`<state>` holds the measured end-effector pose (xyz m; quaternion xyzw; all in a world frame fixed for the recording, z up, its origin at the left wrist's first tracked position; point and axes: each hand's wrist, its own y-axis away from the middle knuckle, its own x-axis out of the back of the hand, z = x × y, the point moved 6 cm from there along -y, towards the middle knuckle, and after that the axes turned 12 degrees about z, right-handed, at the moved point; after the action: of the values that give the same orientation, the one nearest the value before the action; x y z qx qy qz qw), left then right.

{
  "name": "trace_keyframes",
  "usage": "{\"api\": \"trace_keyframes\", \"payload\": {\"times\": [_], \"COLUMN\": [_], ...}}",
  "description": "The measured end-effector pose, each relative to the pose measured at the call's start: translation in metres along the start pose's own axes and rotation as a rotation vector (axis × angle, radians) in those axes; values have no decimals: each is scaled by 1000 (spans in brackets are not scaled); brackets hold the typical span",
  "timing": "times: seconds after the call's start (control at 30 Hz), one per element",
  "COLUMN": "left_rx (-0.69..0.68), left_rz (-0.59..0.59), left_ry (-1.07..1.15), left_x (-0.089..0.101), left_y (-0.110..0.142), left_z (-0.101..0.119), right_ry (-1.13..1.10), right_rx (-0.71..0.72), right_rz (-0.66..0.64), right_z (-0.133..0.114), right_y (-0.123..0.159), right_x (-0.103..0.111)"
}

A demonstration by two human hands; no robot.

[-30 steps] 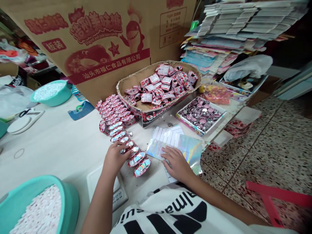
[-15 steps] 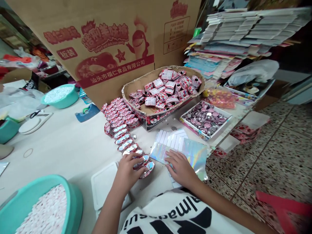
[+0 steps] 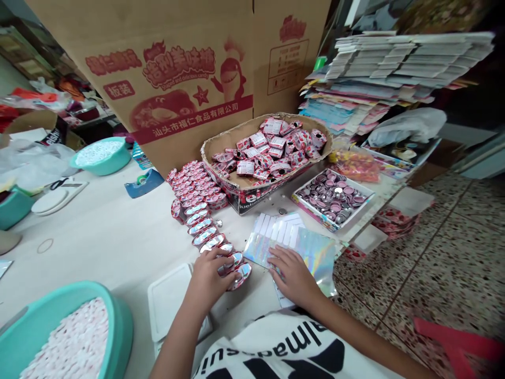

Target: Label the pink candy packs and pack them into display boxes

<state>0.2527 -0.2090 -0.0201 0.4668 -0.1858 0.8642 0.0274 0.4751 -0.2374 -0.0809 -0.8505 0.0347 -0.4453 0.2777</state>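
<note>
A curved row of small red-and-pink printed boxes (image 3: 213, 242) with shiny silver tops runs toward me across the white table. My left hand (image 3: 211, 273) is closed over the near end of this row, its fingers and thumb bent around a small printed box (image 3: 240, 278). Part of that box is hidden by the fingers. To the right, my right hand (image 3: 292, 273) lies on a shiny holographic sheet (image 3: 315, 252), fingers stretched and a little apart. Strips of white labels (image 3: 272, 226) show at the sheet's far side.
A cardboard tray (image 3: 231, 187) of printed boxes stands behind the row, beside a shallow box (image 3: 295, 197) of round metal lids. A teal basin (image 3: 120, 321) of white wrapped pieces and a white scale (image 3: 169, 300) flank my left arm. A large carton (image 3: 177, 126) rises behind.
The view has shifted slightly, so the scene sits a little lower and to the right. Both hands keep nearly the same places on the boxes and the sheet.
</note>
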Motion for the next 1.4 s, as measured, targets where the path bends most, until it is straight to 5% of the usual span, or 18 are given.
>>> {"api": "trace_keyframes", "payload": {"times": [0.17, 0.37, 0.47, 0.6, 1.0, 1.2, 1.4], "left_rx": [-41, 104, 66, 43, 45, -39, -25], "left_rz": [41, 316, 201, 113, 123, 253, 201], "left_ry": [57, -5, -29, -65, -81, 28, -2], "left_x": [23, 71, 64, 52, 59, 76, 43], "left_y": [-12, -78, -103, -111, -108, -55, -15], "left_z": [-3, -90, -127, -146, -132, -73, -55], "right_ry": [11, 7, 0, -7, 3, 13, 8], "right_rx": [2, 10, 6, -8, 1, 12, 7], "right_rz": [-6, 0, -2, 7, -8, 8, 0], "right_z": [1, 1, 2, 2, 4, 2, 1], "right_y": [2, 2, 3, 2, 3, 3, 0], "right_x": [-2, -2, -2, -2, -4, -3, -1]}}
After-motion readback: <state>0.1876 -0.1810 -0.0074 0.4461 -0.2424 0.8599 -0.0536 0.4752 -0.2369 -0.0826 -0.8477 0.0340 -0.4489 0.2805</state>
